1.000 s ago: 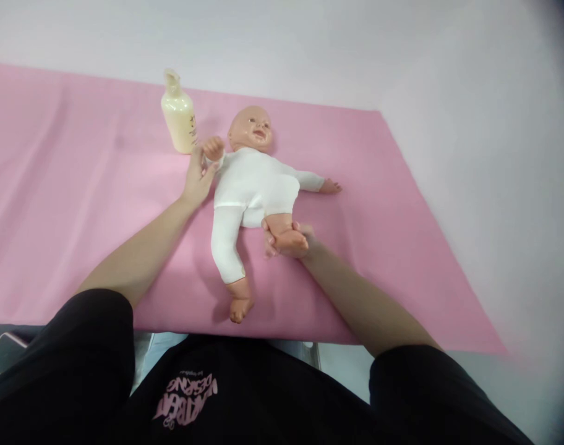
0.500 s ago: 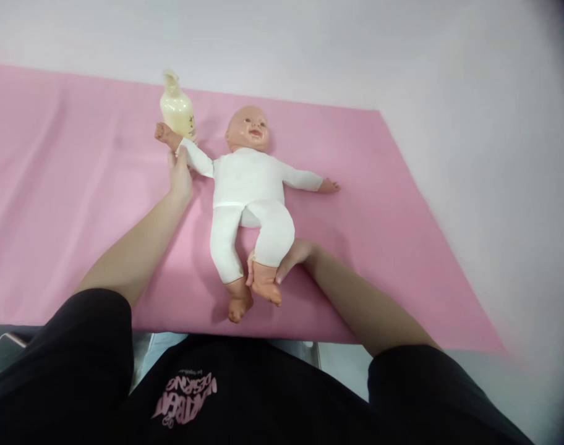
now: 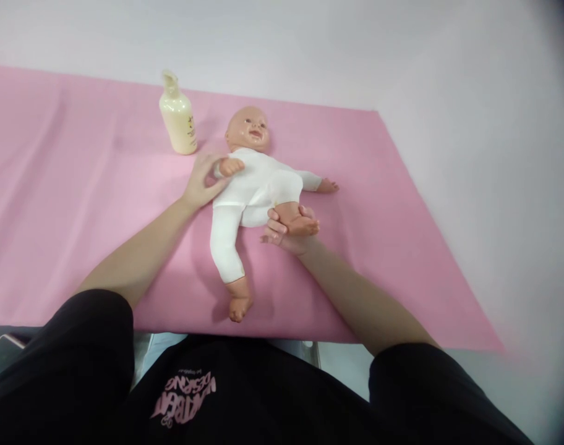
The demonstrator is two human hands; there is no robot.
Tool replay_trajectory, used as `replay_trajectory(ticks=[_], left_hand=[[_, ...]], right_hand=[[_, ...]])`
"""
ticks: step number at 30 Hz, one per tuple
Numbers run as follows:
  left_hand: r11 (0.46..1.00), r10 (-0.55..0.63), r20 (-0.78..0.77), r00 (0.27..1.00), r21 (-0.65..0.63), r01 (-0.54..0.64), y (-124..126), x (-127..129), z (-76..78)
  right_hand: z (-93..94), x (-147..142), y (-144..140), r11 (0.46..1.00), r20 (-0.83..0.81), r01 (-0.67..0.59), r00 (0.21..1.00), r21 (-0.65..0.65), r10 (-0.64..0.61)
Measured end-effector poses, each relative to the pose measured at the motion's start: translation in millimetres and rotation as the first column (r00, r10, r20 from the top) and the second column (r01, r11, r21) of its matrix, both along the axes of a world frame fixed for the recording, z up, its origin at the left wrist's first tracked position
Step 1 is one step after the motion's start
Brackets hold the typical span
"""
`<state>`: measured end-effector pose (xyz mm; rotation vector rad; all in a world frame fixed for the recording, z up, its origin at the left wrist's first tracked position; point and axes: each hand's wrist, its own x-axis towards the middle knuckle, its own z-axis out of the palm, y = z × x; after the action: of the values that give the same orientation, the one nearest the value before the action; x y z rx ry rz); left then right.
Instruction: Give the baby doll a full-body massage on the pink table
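Note:
A baby doll (image 3: 249,179) with a white cloth body lies on its back on a pink mat (image 3: 356,278), head toward the far side. My left hand (image 3: 205,179) is closed around the doll's arm on the left, which is folded over its chest; the small fist pokes out past my fingers. Around the lower leg on the right, my right hand (image 3: 291,233) is wrapped, holding that leg bent up toward the belly. The doll's other leg lies stretched toward me, and its other arm rests out to the right.
A cream pump bottle (image 3: 180,120) stands on the mat to the left of the doll's head. Beyond the mat is a white surface (image 3: 472,154). At the lower left, a phone-like object (image 3: 4,353) lies below the mat's front edge.
My left hand has brought the doll's arm from out beside the bottle inward over the chest. My right hand has raised and bent the doll's leg up toward its belly.

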<state>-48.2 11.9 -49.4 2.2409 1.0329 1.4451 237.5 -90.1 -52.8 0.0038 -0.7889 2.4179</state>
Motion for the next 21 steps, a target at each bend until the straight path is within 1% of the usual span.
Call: replay_trajectory(ticks=[3, 5, 9, 12, 14, 16, 18, 21], left_hand=[[0.998, -0.039, -0.186, 0.982, 0.046, 0.049, -6, 3, 7.5], [0.997, -0.042, -0.244, 0.969, 0.050, 0.055, -7, 4, 9.8], [0.994, -0.064, -0.293, 0.954, 0.069, 0.088, -5, 3, 10.0], [0.992, -0.070, -0.280, 0.958, 0.081, 0.096, -6, 3, 9.4], [0.995, -0.047, -0.235, 0.971, 0.074, 0.066, -7, 3, 8.0], [0.998, -0.009, -0.140, 0.990, 0.057, 0.018, -5, 2, 4.4], [0.999, 0.033, 0.006, 0.999, 0.017, -0.033, 1, 1, -1.6], [0.992, 0.113, 0.230, 0.967, -0.085, -0.095, 16, -5, -12.9]], right_hand=[[3.6, 0, 0, 0.983, 0.150, 0.162, 0.978, -0.086, -0.148], [3.5, -1, 1, 0.969, 0.189, 0.216, 0.963, -0.119, -0.191], [3.4, -2, 2, 0.950, 0.273, 0.278, 0.933, -0.141, -0.233], [4.0, -2, 2, 0.957, 0.273, 0.270, 0.933, -0.108, -0.233], [3.8, -3, 1, 0.970, 0.243, 0.237, 0.946, -0.056, -0.217], [3.1, -4, 0, 0.979, 0.207, 0.202, 0.958, 0.012, -0.200], [2.3, -5, -3, 0.981, 0.173, 0.175, 0.967, 0.083, -0.187], [1.7, -8, -9, 0.974, 0.135, 0.110, 0.981, 0.199, -0.138]])
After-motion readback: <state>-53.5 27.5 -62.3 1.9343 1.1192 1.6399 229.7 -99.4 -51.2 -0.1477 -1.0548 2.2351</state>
